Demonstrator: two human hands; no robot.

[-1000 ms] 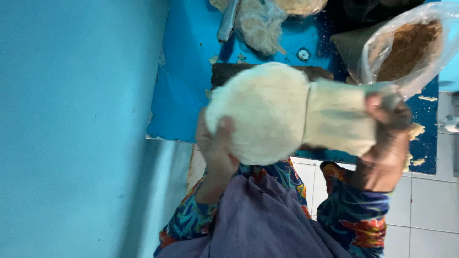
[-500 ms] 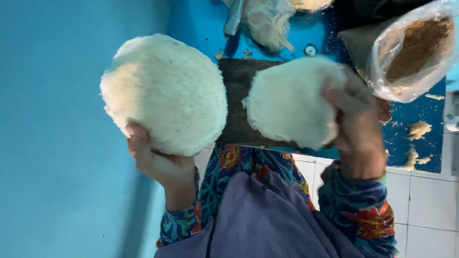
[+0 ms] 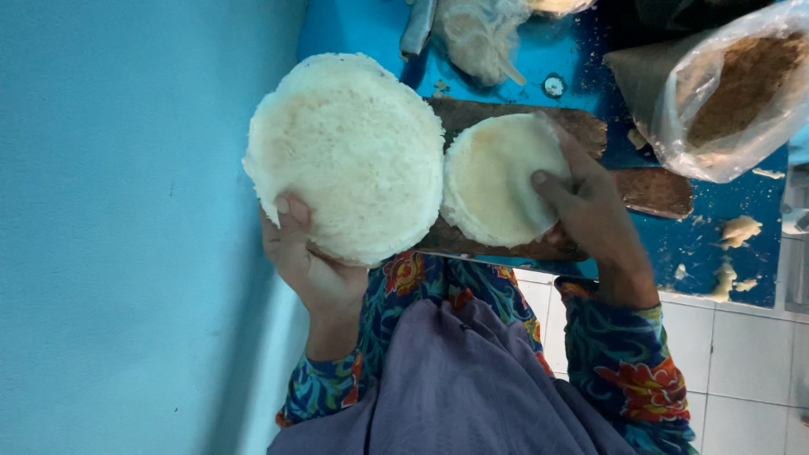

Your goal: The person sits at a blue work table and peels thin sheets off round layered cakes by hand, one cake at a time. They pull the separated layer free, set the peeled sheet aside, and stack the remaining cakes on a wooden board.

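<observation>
The left hand [image 3: 313, 268] grips the rim of a large lacy white flatbread [image 3: 347, 156] with thumb on top (fingers hidden behind), while the right hand [image 3: 592, 217] presses spread fingers on a smaller flatbread [image 3: 497, 179] lying on the dark wooden board [image 3: 653, 190].

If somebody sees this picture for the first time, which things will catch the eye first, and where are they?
Two pale round cakes stand out first: the large white disc held up by the left hand at centre left, and the smaller disc pressed by the right hand on a dark wooden board. At upper right, a clear plastic bag of brown crumbs rests on the bright blue table.
</observation>
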